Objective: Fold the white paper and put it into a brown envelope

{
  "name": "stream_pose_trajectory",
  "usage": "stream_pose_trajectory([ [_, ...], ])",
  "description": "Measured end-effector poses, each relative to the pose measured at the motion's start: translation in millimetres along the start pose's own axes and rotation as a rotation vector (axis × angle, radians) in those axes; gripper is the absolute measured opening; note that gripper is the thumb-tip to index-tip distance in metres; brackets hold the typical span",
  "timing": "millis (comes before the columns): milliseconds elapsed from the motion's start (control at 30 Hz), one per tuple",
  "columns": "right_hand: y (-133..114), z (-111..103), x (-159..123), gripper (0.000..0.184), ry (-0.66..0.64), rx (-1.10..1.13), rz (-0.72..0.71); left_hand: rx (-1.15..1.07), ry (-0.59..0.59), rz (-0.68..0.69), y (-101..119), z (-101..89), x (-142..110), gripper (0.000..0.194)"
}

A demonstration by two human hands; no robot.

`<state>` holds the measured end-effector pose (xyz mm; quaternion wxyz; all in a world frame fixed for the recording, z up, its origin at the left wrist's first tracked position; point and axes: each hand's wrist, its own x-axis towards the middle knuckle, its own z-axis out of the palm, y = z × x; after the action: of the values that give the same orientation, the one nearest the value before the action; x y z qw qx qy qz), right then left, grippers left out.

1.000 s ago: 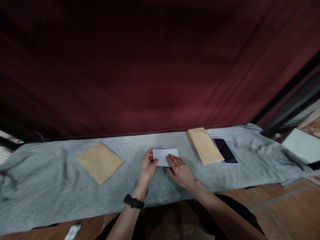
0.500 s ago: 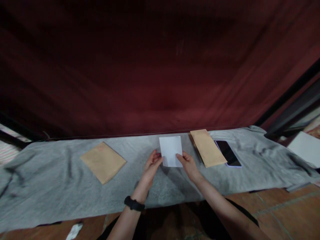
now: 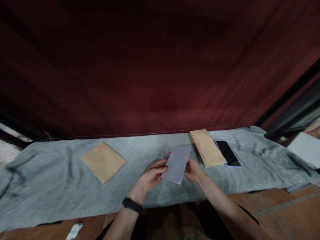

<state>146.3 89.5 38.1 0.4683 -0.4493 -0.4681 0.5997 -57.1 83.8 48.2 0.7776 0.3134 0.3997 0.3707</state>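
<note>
A folded white paper [image 3: 176, 165] is held tilted above the grey cloth, its near edge toward me. My left hand [image 3: 152, 175] grips its left edge, thumb on top and fingers partly hidden underneath. At the right edge, my right hand [image 3: 193, 169] is closed on the paper, with its fingertips hidden behind it. Just right of that hand lies a stack of brown envelopes [image 3: 208, 147]. Farther left, another brown envelope pile [image 3: 103, 162] rests flat on the cloth.
A grey cloth [image 3: 62, 186] covers the long surface. Beside the right envelopes is a phone in a purple case [image 3: 228, 153]. A dark red curtain-like sheet [image 3: 160, 73] hangs behind. On the tiled floor lies a white scrap [image 3: 74, 230].
The white paper has come nearer to me, slightly right, and turned clockwise with a tilt. My left hand has moved right with it, and the right fingers have slipped behind it.
</note>
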Motion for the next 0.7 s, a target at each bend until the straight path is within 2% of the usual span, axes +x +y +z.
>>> stream_pose_trajectory([
  [67, 1.2, -3.5, -2.9, 0.055, -0.092, 0.094, 0.021, 0.011, -0.052, -0.010, -0.5, 3.4, -6.4, 0.041],
  [133, 1.8, -6.4, -4.0, 0.057, -0.082, 0.160, 0.024, 0.077, -0.085, 0.021, -0.4, 3.9, -11.0, 0.036],
  [167, 2.0, -7.6, -3.7, 0.058, -0.058, 0.171, 0.023, 0.157, -0.069, 0.052, 0.4, 2.4, -12.6, 0.035],
  [233, 2.8, -9.5, -2.4, 0.055, -0.021, 0.179, 0.037, 0.372, 0.040, 0.126, 4.4, -4.7, -14.8, 0.036],
  [367, 7.7, -13.9, -1.0, 0.040, 0.046, 0.147, 0.076, 0.647, 0.357, 0.263, 23.7, -35.8, -26.3, 0.037],
  [400, 9.6, -15.6, -1.5, 0.040, 0.081, 0.136, 0.083, 0.723, 0.473, 0.302, 29.3, -46.0, -32.2, 0.036],
  [467, 14.1, -19.6, -3.1, 0.039, 0.149, 0.128, 0.100, 1.259, 0.909, 0.406, 38.1, -67.1, -46.4, 0.038],
  [500, 16.5, -21.7, -4.0, 0.038, 0.180, 0.130, 0.108, 1.469, 1.053, 0.371, 40.6, -77.2, -53.7, 0.040],
  [533, 18.8, -23.6, -4.9, 0.037, 0.203, 0.134, 0.116, 1.636, 1.130, 0.309, 41.7, -86.6, -60.4, 0.040],
  [600, 22.7, -26.7, -6.6, 0.035, 0.237, 0.139, 0.128, 1.822, 1.167, 0.164, 40.9, -102.4, -70.5, 0.039],
  [700, 25.6, -29.0, -8.9, 0.034, 0.242, 0.136, 0.127, 1.897, 1.044, 0.062, 38.1, -117.7, -77.2, 0.034],
])
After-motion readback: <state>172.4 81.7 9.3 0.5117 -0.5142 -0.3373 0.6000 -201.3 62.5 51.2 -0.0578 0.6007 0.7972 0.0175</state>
